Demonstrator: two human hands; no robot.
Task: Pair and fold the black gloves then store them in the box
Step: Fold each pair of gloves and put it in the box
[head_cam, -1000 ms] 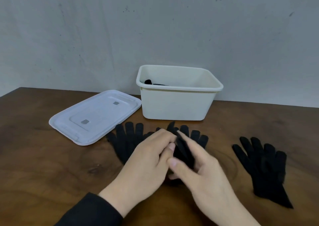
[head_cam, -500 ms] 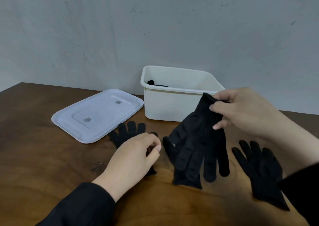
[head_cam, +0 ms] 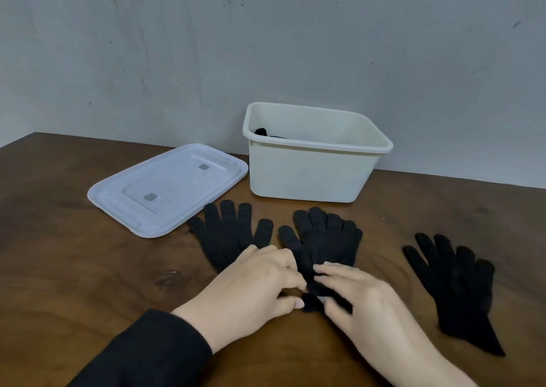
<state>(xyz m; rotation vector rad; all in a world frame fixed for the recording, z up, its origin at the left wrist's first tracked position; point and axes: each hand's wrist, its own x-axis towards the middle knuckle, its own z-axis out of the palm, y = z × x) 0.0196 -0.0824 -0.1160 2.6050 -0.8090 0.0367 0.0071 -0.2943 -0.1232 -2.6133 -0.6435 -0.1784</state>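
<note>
Half a second ago the right hand [head_cam: 369, 301] held a black glove up near the box; now that middle glove [head_cam: 323, 239] lies flat on the worktop [head_cam: 74, 283], fingers pointing away from the person, and both hands have come down onto its cuff end. Right hand fingers rest fairly straight across the cuff, thumb blurred – whether it pinches the fabric cannot be told. The left hand [head_cam: 254, 286], in a dark sleeve [head_cam: 147, 351], has its fingers curled at the cuff's left edge, fingertips on the cloth and the thumb just beside the cuff's corner.

Just beyond the left hand's knuckles lies the left glove [head_cam: 227, 230], partly under that hand and close beside the middle glove. Well off to the right of the right hand lies the right glove [head_cam: 455, 283], apart from the others. Farther out, past the glove fingertips, stands the white box [head_cam: 310, 174] – something black shows in its back-left corner – with the lid [head_cam: 168, 189] flat to its left.
</note>
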